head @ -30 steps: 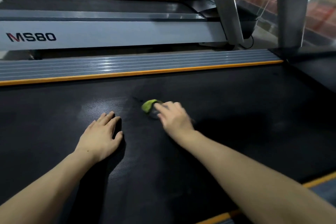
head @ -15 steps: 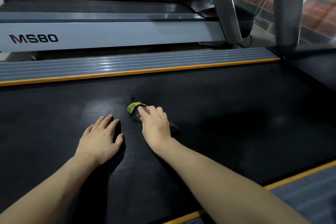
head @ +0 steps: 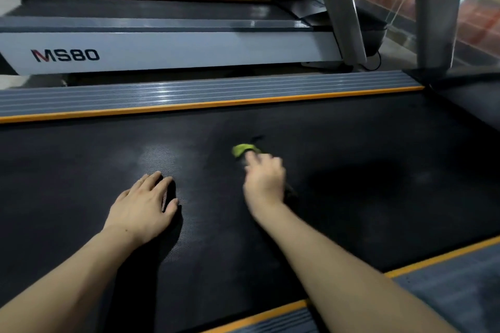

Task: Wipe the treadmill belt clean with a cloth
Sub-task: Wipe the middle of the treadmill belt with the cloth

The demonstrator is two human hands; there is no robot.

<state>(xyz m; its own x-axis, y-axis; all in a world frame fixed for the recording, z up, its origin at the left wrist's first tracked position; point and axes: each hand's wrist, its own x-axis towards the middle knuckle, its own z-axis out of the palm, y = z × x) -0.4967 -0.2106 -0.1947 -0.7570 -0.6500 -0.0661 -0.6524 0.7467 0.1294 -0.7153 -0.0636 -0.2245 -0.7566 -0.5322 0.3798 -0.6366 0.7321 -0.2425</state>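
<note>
Stage: You are mid-wipe, judging by the cloth under your hand on the belt; the task is not finished.
Done so far: A paler, faintly glossy patch on the treadmill belt (head: 351, 143), just far of your left hand, may be a wiped or damp area; you cannot confirm which from this view.
Left to do: The belt's right part, its far strip along the far orange edge stripe (head: 216, 103) and the near strip by the near orange edge stripe (head: 433, 257) show no clear sign of wiping. In my judgement most of the visible belt remains.
Right hand (head: 266, 180): Your fingers lie bent over the cloth, pressing it to the belt, index finger stretched forward. The hand is blurred, so you cannot tell whether the fingers pinch the cloth or only press on it.
Left hand (head: 143, 207): It lies flat, palm down, fingers straight and close together, on the belt left of the right hand and apart from it. It holds nothing.
Cloth (head: 243, 150): It sits near the middle of the belt, mostly hidden under your right hand. A bright yellow-green corner shows beyond the fingertips on the far side; a dark part shows at the wrist side.
Belt look: Black, finely textured, matt, with shadows cast by your arms.
Surroundings: A grey ribbed side rail (head: 189, 89) runs along the far side; beyond it stands a neighbouring treadmill marked MS80 (head: 65, 55).
</note>
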